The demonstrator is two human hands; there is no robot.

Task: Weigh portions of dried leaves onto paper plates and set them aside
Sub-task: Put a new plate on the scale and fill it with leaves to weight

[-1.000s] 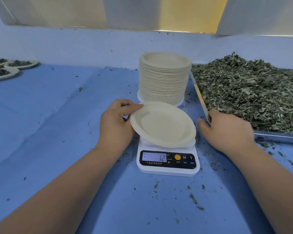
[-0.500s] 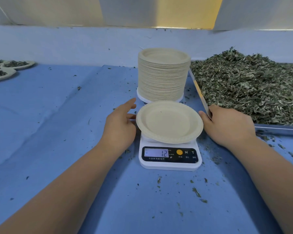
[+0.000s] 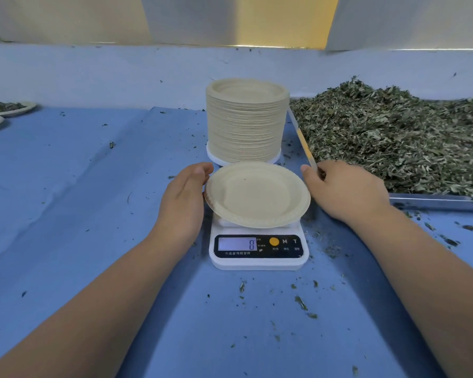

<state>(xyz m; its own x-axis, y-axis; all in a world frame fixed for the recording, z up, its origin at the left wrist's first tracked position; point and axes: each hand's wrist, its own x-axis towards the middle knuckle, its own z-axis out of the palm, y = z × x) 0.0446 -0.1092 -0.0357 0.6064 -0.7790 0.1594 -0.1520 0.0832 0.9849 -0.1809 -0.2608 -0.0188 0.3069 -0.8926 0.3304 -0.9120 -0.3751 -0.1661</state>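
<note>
An empty paper plate (image 3: 257, 195) lies flat on the white digital scale (image 3: 258, 257), whose display shows a single digit near zero. My left hand (image 3: 183, 197) stands beside the plate's left rim with straight fingers, the fingertips at the rim. My right hand (image 3: 344, 189) rests at the near left corner of the metal tray (image 3: 434, 199), thumb out, fingertips at the edge of the dried leaves (image 3: 393, 140). Those fingertips are hidden behind the hand. The leaves are heaped high in the tray.
A tall stack of paper plates (image 3: 247, 118) stands right behind the scale. Two filled plates (image 3: 11, 107) sit at the far left of the blue cloth (image 3: 79, 186). Leaf crumbs are scattered in front of the scale and below the tray.
The plate, held tilted by my left hand, now lies flat on the scale and is released. The display went from -12 to about zero. My right hand slid up to the leaves.
</note>
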